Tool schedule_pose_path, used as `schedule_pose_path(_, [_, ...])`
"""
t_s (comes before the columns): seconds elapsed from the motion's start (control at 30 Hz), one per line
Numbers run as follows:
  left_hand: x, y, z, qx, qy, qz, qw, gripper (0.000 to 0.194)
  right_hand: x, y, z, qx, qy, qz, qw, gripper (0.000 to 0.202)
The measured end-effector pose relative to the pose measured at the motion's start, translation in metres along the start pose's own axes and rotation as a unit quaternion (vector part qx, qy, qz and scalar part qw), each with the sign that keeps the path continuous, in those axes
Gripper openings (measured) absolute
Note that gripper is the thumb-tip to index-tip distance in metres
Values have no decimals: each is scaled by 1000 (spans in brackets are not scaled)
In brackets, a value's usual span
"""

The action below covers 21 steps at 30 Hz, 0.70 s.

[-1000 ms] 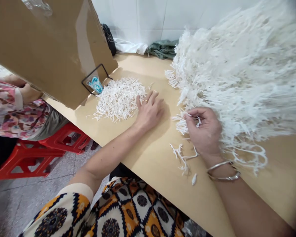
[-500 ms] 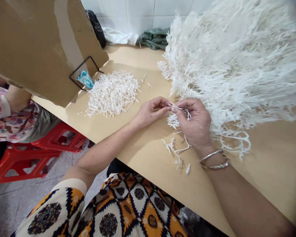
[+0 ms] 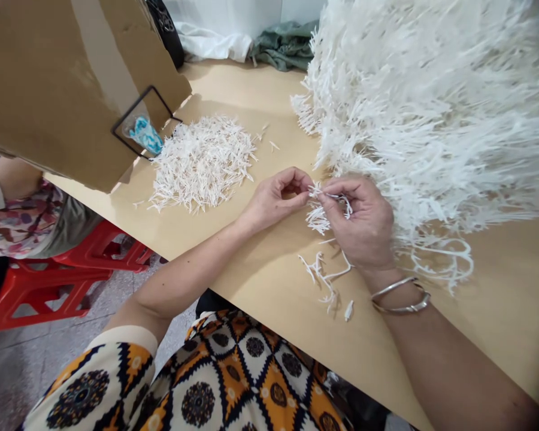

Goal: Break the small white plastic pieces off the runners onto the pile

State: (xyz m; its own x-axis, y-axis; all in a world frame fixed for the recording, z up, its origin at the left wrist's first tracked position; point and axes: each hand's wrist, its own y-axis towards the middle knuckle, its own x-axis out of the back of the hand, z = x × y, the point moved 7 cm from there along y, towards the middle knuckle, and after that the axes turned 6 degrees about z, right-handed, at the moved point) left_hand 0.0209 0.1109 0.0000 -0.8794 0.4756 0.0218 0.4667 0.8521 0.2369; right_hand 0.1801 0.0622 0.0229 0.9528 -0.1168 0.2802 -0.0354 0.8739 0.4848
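My left hand (image 3: pixel 281 194) pinches one end of a small white strand cluster (image 3: pixel 315 190) at the middle of the view. Thumb and fingers of my right hand (image 3: pixel 359 218) grip the same cluster from the other side, with a thin strand curling by the fingers. Just below my fingertips lies a little bunch of white pieces (image 3: pixel 318 218). Loose branched strands (image 3: pixel 326 275) and a short white piece (image 3: pixel 349 310) rest nearer the table's front edge. A low pile of short white pieces (image 3: pixel 204 161) is left of my hands; a tall heap of white strands (image 3: pixel 431 120) rises at the right.
A cardboard sheet (image 3: pixel 49 78) stands at the left, beside a black wire stand (image 3: pixel 135 114) and a blue-and-white item (image 3: pixel 146 135). Cloths (image 3: pixel 282 45) lie at the back of the table (image 3: pixel 251 269). Another person's arm (image 3: pixel 15 176) and red stools (image 3: pixel 40 293) are at the left.
The view has shifted slightly. Both hands remain together at the cluster, and more of its white tips show between the fingertips.
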Motion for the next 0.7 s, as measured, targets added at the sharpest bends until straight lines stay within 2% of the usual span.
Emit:
schedule_pose_path(0.07, [0,-1,-2,8,22,-8,1000,24,0,0,0,0,-11,1,1000,6])
schedule_pose_path(0.13, [-2,-1,-6,15,31,7,999,25,-1,-1,0,-1,-19,0,1000,6])
schedule_pose_path(0.23, [-4,0,-8,22,7,28,999,34,0,0,-1,-10,-15,-2,1000,6])
schedule_pose_path(0.37, [-3,1,-5,39,-32,31,998,50,2,2,3,-16,7,-4,1000,6])
schedule_pose_path(0.47, [-3,0,-3,45,-30,32,998,42,3,3,4,-24,20,-17,999,7])
schedule_pose_path(0.6, [-2,-1,-7,37,-2,-8,999,24,1,1,4,-17,17,-14,1000,7])
schedule_pose_path(0.7, [-1,-2,-9,36,16,-34,999,22,-2,0,4,-14,5,-2,1000,6])
